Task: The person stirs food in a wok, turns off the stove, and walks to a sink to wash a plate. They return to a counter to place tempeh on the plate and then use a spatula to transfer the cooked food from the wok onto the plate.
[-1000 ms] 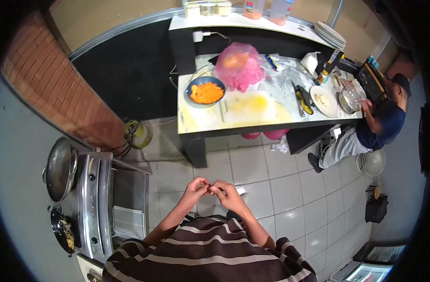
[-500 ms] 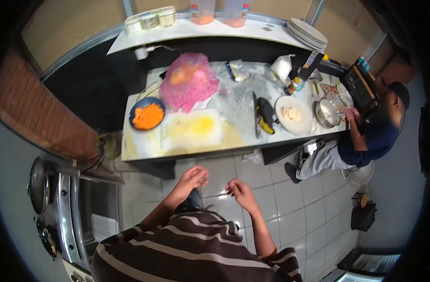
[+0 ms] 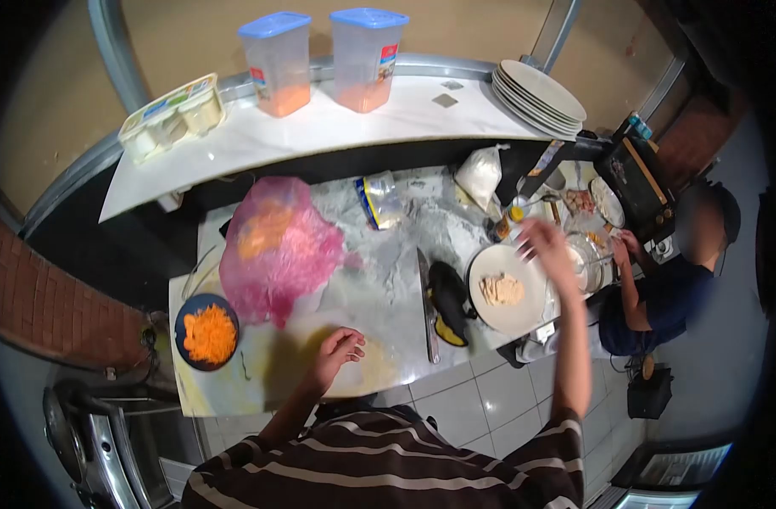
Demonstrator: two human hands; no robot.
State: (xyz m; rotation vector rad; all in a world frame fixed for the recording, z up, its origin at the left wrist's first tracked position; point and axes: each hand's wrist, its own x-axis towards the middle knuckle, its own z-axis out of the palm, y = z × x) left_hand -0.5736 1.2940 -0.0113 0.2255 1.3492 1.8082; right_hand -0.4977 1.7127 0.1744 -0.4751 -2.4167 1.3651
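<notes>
Grip of the R hand [image 3: 551, 253] looked loosely spread, tho blurred, nr the far edge of the plate [image 3: 511, 319], bottle [image 3: 508, 222] just beside; plate sat on the bench [image 3: 379, 284] nr the knife [image 3: 427, 310]. L hand [image 3: 339, 352] hung half-curled; couldn't tell if it held anything. Good reach prob. wanted R forearm [image 3: 575, 348] high, clear of the food [image 3: 501, 290], & slow fingers nr the bottle.
</notes>
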